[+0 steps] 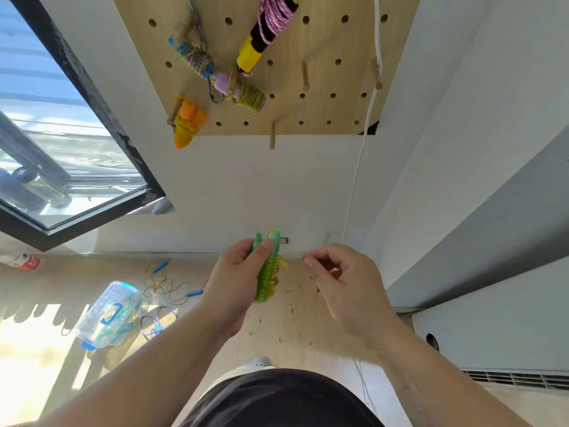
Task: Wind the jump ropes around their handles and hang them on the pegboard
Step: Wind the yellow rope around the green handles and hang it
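- Gripped upright in left hand (234, 275), low before the wall (246, 180): green jump rope (266, 274), wound on its handles. Clamped under the thumb, presumably to keep coils from slipping.
- Just beside it, right hand (335, 282) with fingers curled; cannot tell whether pinching the rope's tail or nothing.
- Well above: pegboard (323, 35), left side crowded with hung ropes (186, 124); bare pegs (304, 76) toward right and bottom edge, open room there for hanging.

Pale wood floor (292, 318): clear plastic box (110, 315), loose rope with blue handles (166, 285), braided blue-white rope (157, 325) beside box, bottle (21, 261) by wall.
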